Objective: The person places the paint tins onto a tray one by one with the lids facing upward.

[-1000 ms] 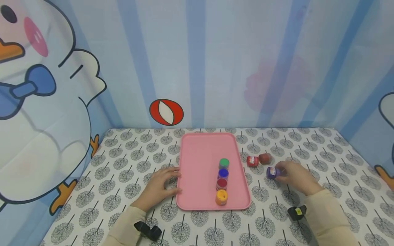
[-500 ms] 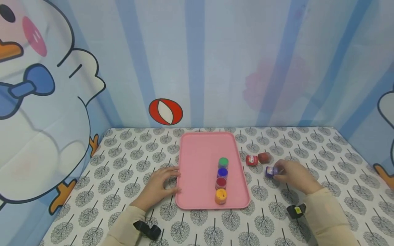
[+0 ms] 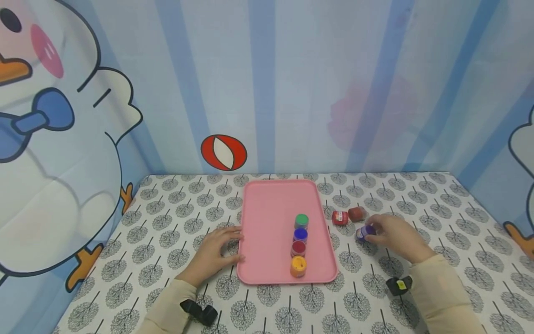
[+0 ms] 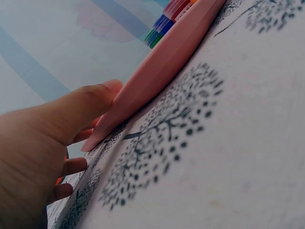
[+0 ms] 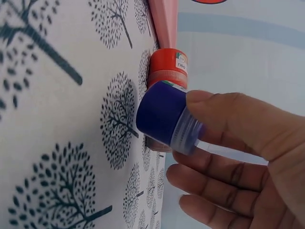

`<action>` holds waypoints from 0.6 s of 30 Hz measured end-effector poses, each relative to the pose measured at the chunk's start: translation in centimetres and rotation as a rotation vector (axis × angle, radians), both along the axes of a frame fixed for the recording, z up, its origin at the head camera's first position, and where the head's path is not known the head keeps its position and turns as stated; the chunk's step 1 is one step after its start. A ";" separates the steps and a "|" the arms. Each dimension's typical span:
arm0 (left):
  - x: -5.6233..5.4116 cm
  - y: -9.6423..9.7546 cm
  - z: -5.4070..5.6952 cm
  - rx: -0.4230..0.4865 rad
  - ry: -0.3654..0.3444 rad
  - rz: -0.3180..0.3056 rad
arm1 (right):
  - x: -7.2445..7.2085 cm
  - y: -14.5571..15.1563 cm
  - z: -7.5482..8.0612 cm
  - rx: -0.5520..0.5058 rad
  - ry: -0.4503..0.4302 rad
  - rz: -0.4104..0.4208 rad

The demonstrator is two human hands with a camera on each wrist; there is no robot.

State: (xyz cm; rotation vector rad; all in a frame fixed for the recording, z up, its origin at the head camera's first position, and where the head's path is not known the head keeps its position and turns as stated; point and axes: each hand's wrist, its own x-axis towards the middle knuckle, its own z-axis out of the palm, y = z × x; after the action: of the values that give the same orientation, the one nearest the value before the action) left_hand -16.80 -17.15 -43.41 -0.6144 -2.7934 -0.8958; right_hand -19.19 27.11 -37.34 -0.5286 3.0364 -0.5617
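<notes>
Well left of the pink rectangular tray (image 3: 267, 208) with rounded corners, a large white cartoon bird with a blue bow tie (image 3: 54, 153) is printed on the pale blue striped fabric backdrop (image 3: 300, 93). The tray lies on the white cloth-covered desk (image 3: 250, 320) with its print of dark round trees. At the tray's left rim is the left hand (image 3: 214, 253), thumb and fingers apart, the thumb touching the rim; a black wrist device (image 3: 199, 313) sits on its cream sleeve (image 3: 168, 301).

In the tray's right half, four small cylindrical jars stand upright in a line from near to far: orange-yellow (image 3: 298, 267), dark red (image 3: 298, 249), blue-lidded (image 3: 300, 235) and green-lidded (image 3: 301, 221).

Just right of the tray, a small bright red jar with a white label (image 3: 340, 218) lies on its side; just beside it, farther from the tray, lies a brownish-red jar (image 3: 356, 214).

Farther right of the tray, the purple-blue lidded jar with a clear body (image 5: 162, 114) is tilted, pinched between thumb and fingers of the right hand (image 3: 396, 235). Whether that jar touches the desk, I cannot tell.
</notes>
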 end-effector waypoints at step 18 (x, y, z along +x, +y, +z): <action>-0.1 -0.1 -0.2 -0.004 0.002 -0.007 | 0.9 -2.1 1.2 -0.001 0.107 0.069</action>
State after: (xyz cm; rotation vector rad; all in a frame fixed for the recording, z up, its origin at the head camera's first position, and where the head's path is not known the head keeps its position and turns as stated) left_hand -16.88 -17.28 -43.63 -0.6261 -2.7934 -0.8901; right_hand -18.24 25.01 -36.18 -0.6824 3.1026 -0.5500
